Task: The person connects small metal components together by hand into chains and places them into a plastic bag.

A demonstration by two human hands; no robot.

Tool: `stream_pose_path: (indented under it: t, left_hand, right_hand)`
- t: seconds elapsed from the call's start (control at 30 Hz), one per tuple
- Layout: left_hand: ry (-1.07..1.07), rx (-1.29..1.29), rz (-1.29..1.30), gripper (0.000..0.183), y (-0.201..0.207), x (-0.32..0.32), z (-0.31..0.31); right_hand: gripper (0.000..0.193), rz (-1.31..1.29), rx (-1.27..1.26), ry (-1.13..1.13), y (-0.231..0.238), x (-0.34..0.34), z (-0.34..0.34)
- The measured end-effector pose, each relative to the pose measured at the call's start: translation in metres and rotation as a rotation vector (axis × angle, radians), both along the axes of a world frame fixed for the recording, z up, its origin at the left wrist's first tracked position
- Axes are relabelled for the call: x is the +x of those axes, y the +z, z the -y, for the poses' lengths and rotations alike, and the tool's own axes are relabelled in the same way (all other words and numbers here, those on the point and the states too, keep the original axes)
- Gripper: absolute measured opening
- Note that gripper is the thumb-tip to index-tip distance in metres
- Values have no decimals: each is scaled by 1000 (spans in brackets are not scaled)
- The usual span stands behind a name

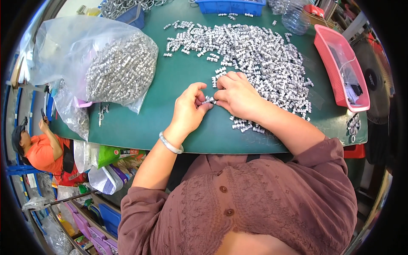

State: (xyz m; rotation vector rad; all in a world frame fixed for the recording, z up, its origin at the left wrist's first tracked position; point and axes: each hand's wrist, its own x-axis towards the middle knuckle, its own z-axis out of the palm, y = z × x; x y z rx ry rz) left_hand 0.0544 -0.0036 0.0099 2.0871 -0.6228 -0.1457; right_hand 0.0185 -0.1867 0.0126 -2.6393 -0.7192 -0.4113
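A small silvery metal piece [208, 100] is pinched between my two hands, just above the green table. My left hand [190, 107], with a pale bangle on its wrist, has thumb and fingertips closed on one end. The fingertips of my right hand [236, 95] close on the other end. Behind and beside my right hand spreads a large heap of similar small metal pieces [263, 55], and a few lie under its wrist. The piece's finer shape is partly covered by my fingers.
At left stands a clear plastic bag [121, 72] full of metal pieces. Blue bins [229, 7] line the far edge. On the right are a pink basket [342, 70], a clear plastic jar [296, 21] and a black fan [373, 78]. A person in orange [42, 148] is beyond the left side.
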Motion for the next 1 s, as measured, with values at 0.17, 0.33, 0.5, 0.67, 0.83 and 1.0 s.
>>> stream_pose_path:
  t: [0.17, 0.33, 0.5, 0.67, 0.83, 1.0]
  left_hand:
    - [13, -103, -11, 40, -3, -6, -8]
    - [-6, -722, -757, 23, 1, -13, -17]
    - [-23, -952, -997, 18, 2, -18, -21]
    - [-53, -1049, -1073, 15, 1, -20, -23]
    - [-62, -1101, -1094, 19, -2, -19, -24]
    - [-29, -1124, -1076, 22, -1, -17, -24]
  right_hand:
    - [16, -19, 9, -10, 4, 0, -2]
    - [24, 81, -63, 38, 5, 0, -8]
    - [20, 20, -53, 55, 3, 1, -8]
    - [15, 38, -55, 71, 2, 1, -8]
    - [9, 86, -56, 72, 0, 1, -6]
    - [9, 47, 11, 77, -2, 3, 0]
